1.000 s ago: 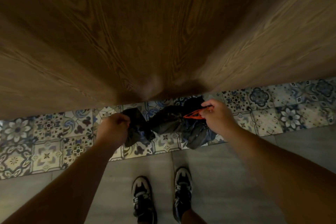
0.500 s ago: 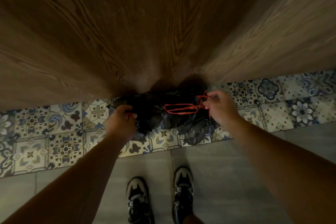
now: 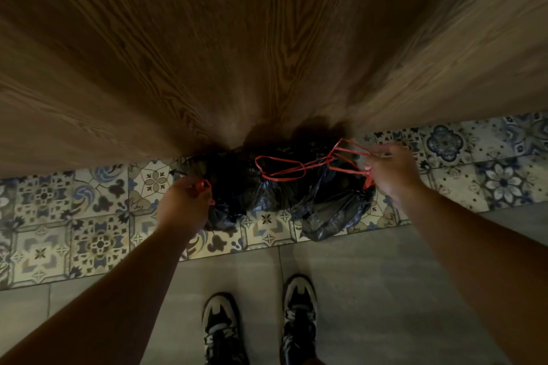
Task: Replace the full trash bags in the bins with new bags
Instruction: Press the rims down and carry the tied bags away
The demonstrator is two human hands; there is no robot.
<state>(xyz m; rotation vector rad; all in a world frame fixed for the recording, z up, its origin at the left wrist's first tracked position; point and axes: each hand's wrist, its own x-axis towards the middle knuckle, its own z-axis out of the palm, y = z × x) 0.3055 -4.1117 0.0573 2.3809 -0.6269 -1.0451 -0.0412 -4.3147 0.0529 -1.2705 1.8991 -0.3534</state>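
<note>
Head view: wooden panel (image 3: 267, 38) behind black bag (image 3: 267, 195), patterned tiles (image 3: 89, 231) beneath it.

Home interior: patterned floor tiles (image 3: 98, 228), wood panel (image 3: 237, 38).

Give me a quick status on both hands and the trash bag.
Left hand grips edge of black trash bag. Right hand pinches red drawstring loops. Bag stretched between them, wooden panel behind, nothing blocking.

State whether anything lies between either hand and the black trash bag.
Nothing visible does. The left hand grips the black trash bag at its left end, and the right hand pinches its red drawstring loops.
</note>
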